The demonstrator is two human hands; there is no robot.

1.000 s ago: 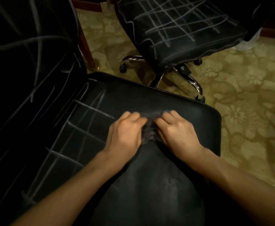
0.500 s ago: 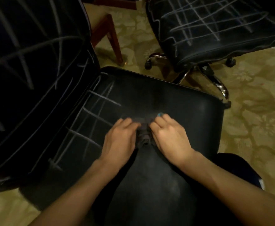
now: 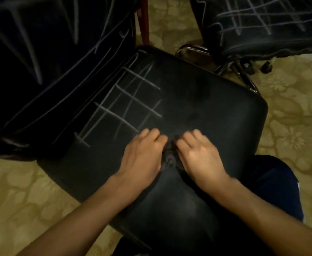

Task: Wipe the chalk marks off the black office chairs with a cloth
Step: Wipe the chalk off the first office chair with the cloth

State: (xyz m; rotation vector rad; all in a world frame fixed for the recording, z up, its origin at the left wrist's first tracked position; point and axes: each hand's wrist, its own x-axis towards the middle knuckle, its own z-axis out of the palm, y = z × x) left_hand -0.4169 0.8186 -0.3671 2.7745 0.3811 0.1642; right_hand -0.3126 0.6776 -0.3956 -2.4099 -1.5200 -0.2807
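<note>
A black office chair seat (image 3: 216,117) fills the middle of the view. White chalk lines in a grid (image 3: 125,106) cross its left part; the right part looks dark and smudged. The chair's backrest (image 3: 40,52) at the left carries long chalk strokes. A dark cloth (image 3: 170,159) lies bunched on the seat between my hands. My left hand (image 3: 142,156) and my right hand (image 3: 199,156) hold it from either side and press it onto the seat, just right of the grid.
A second black chair (image 3: 262,24) with chalk lines stands at the top right on a chrome wheeled base (image 3: 234,69). A red-brown wooden leg (image 3: 144,19) shows at the top centre. My knee in dark trousers (image 3: 273,182) is beside the seat, on patterned yellow carpet (image 3: 22,200).
Both hands have slid the bunched cloth along the seat toward me. The view has swung so that more of the chalk grid and backrest shows.
</note>
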